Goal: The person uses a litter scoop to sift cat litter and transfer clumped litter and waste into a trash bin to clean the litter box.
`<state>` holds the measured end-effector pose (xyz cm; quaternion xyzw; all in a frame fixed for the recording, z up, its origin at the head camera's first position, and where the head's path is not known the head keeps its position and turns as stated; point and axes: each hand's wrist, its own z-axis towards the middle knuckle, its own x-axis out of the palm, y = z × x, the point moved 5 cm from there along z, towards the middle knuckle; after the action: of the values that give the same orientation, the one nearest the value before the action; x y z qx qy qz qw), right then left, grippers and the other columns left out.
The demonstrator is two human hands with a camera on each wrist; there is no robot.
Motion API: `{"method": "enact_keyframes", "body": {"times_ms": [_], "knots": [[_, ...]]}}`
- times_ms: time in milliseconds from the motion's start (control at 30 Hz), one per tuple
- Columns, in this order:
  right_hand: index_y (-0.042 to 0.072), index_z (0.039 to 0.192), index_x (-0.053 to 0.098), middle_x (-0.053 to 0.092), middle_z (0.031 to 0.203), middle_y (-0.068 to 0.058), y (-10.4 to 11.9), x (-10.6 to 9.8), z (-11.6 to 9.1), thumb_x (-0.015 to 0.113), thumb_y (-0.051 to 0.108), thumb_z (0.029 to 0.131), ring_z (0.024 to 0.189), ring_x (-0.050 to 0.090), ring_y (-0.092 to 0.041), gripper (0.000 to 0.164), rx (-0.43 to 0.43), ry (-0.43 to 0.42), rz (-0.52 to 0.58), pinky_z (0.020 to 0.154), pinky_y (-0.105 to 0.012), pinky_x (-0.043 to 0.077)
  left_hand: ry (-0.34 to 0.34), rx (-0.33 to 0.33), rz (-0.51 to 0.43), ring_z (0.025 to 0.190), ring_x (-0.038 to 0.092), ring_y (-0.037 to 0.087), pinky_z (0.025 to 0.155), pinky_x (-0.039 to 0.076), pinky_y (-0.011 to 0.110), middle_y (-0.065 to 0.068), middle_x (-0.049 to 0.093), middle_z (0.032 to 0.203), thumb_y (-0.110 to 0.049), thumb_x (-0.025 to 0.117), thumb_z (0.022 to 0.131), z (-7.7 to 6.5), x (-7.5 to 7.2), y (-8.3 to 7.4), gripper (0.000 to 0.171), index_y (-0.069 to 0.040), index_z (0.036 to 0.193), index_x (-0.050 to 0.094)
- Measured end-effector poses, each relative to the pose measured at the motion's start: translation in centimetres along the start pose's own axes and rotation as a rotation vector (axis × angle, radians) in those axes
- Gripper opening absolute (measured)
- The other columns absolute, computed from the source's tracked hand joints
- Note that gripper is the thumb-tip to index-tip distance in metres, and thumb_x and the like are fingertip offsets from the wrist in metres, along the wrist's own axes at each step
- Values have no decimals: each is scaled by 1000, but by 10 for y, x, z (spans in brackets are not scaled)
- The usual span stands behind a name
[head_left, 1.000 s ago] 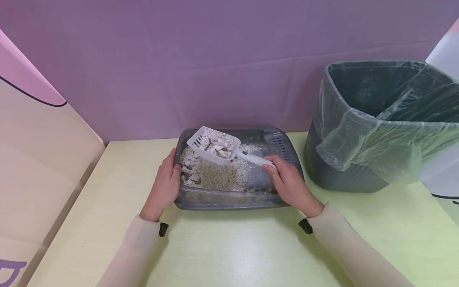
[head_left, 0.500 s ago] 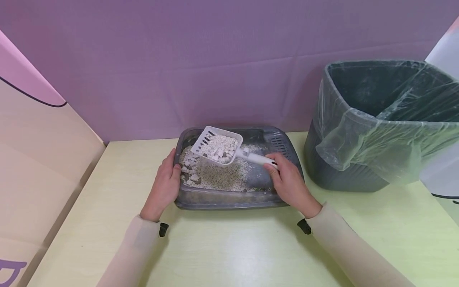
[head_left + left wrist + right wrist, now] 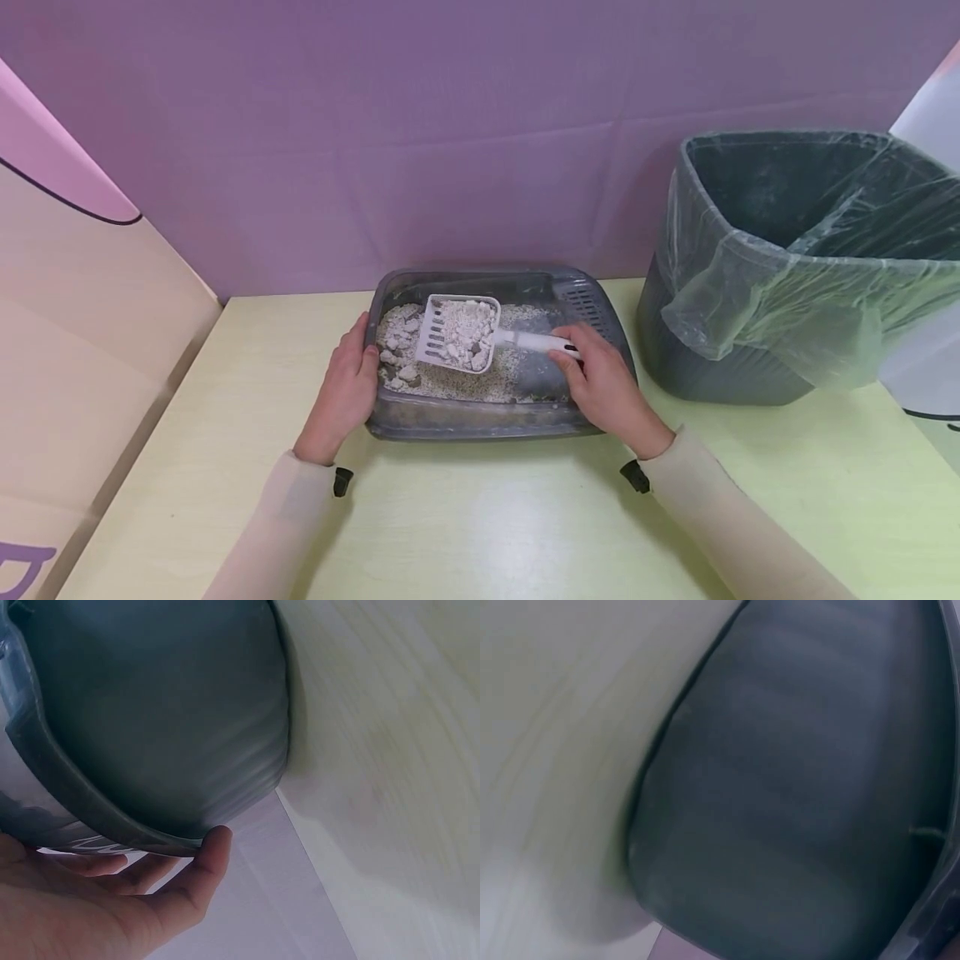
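A dark grey litter box (image 3: pixel 480 421) stands on the table, pale litter (image 3: pixel 517 367) and whitish clumps (image 3: pixel 401 371) spread over its left half. My left hand (image 3: pixel 341 392) holds its left rim; in the left wrist view the fingers (image 3: pixel 206 874) bend against that rim from outside. Over the litter, my right hand (image 3: pixel 606 387) grips a white slotted litter scoop (image 3: pixel 528 342) by the handle. The scoop carries a heap of litter and clumps (image 3: pixel 465 333). In the right wrist view the box's outer wall (image 3: pixel 780 787) fills most of the frame and hides the scoop.
A grey bin (image 3: pixel 720 358) lined with a clear plastic bag (image 3: pixel 817 308) stands to the right of the litter box. Behind the light wooden table (image 3: pixel 487 517) rises a purple backdrop (image 3: pixel 480 142). A pale panel (image 3: pixel 90 358) borders the left side.
The scoop has swung a little toward me and right, from angled to nearly level across the box; its heap has shifted. The left hand and the box stay in place.
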<state>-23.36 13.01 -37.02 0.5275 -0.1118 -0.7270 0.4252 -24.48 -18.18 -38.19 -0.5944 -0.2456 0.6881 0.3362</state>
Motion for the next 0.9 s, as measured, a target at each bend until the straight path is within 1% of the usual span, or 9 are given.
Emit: {"method": "enact_keyframes", "body": {"times_ms": [100, 233, 333, 467, 533, 600, 667, 767, 900], "knots": [[4, 112, 57, 47, 82, -3, 0, 0, 0, 55, 19, 96, 58, 41, -15, 22, 17, -7, -3, 54, -32, 37, -3, 1, -2, 133, 25, 36, 106, 20, 51, 21, 25, 148, -18, 27, 102, -1, 0, 1, 53, -4, 151, 14], [1, 112, 58, 47, 75, -3, 4, -5, 5, 56, 18, 96, 55, 40, -15, 24, 59, 24, -21, 52, -32, 36, -1, -1, -5, 134, 25, 35, 106, 21, 51, 21, 25, 148, -18, 27, 102, -2, 0, 1, 53, -4, 151, 14], [1, 110, 59, 46, 70, -3, 13, -16, 12, 56, 20, 97, 52, 38, -15, 23, 78, 95, -58, 51, -33, 35, 1, -3, -5, 134, 24, 35, 107, 20, 50, 20, 25, 149, -18, 27, 102, -2, 0, 1, 53, -5, 152, 14], [4, 106, 61, 45, 65, -2, 28, -36, 22, 55, 23, 97, 49, 38, -16, 22, 103, 224, -149, 50, -33, 35, 7, -3, -7, 135, 23, 35, 107, 20, 50, 20, 24, 149, -17, 27, 102, -1, 1, 1, 53, -6, 152, 13], [3, 106, 61, 46, 63, -2, 35, -45, 26, 56, 23, 96, 50, 38, -16, 22, 114, 283, -196, 51, -33, 35, 8, -5, -9, 135, 23, 35, 107, 20, 50, 20, 24, 149, -17, 27, 102, 0, 2, 1, 53, -6, 152, 13], [2, 106, 61, 47, 62, -2, 42, -51, 29, 57, 22, 96, 50, 40, -17, 22, 121, 332, -229, 53, -34, 36, 7, -7, -8, 135, 23, 35, 107, 20, 50, 20, 24, 149, -16, 27, 102, -1, 1, 0, 53, -5, 152, 13], [2, 107, 60, 48, 63, -2, 46, -56, 29, 57, 22, 96, 50, 40, -17, 23, 142, 362, -244, 54, -34, 36, 6, -8, -9, 135, 23, 35, 107, 20, 50, 21, 24, 149, -16, 28, 102, -1, 1, -1, 53, -5, 151, 14], [2, 109, 60, 49, 63, -2, 48, -60, 27, 57, 22, 96, 50, 40, -17, 25, 161, 365, -255, 52, -34, 36, 8, -2, -12, 134, 24, 36, 107, 20, 50, 22, 25, 148, -15, 28, 102, -2, 1, -2, 53, -4, 151, 14], [2, 107, 59, 48, 62, -1, 45, -57, 21, 56, 22, 96, 50, 39, -16, 23, 148, 329, -246, 51, -33, 36, 4, -3, -11, 134, 24, 35, 106, 21, 50, 21, 25, 148, -16, 27, 102, -1, 1, -1, 53, -5, 151, 14]]}}
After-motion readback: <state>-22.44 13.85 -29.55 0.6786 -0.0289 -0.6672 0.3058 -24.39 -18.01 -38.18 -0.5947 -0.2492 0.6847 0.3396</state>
